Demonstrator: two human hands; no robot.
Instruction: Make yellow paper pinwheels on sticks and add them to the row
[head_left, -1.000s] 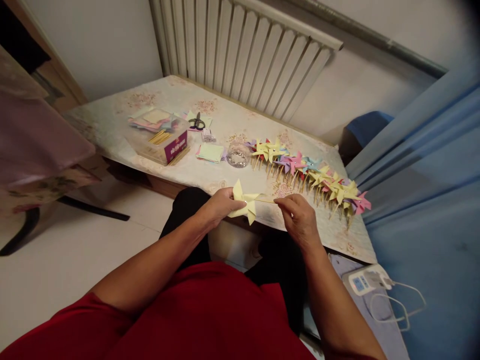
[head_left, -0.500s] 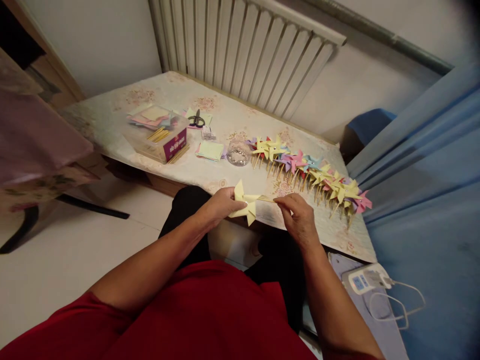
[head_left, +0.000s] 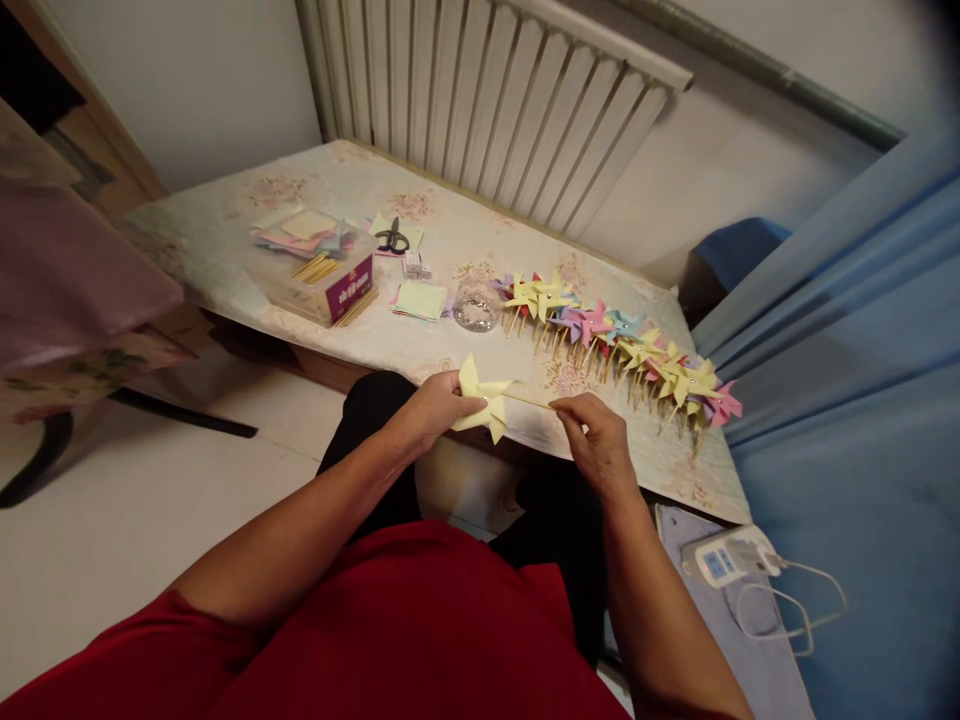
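A pale yellow paper pinwheel is pinched at its left side by my left hand, the thumb lying over the paper near the centre pin. From the pinwheel a thin wooden stick runs to the right. My right hand pinches the stick's far end between thumb and fingertips. Both hands hover over the table's front edge, above my lap. Beyond them lies a long row of finished-looking pinwheels in yellow, pink, purple and blue, their sticks toward me.
On the flowered table are a clear plastic box of sticks and paper, scissors, a paper stack and a round dish of small shiny pieces. A charger with cable lies at right. A radiator stands behind.
The pinwheel and my left hand have shifted slightly left and up. The stick now slants a little downward toward my right hand, which still pinches its end.
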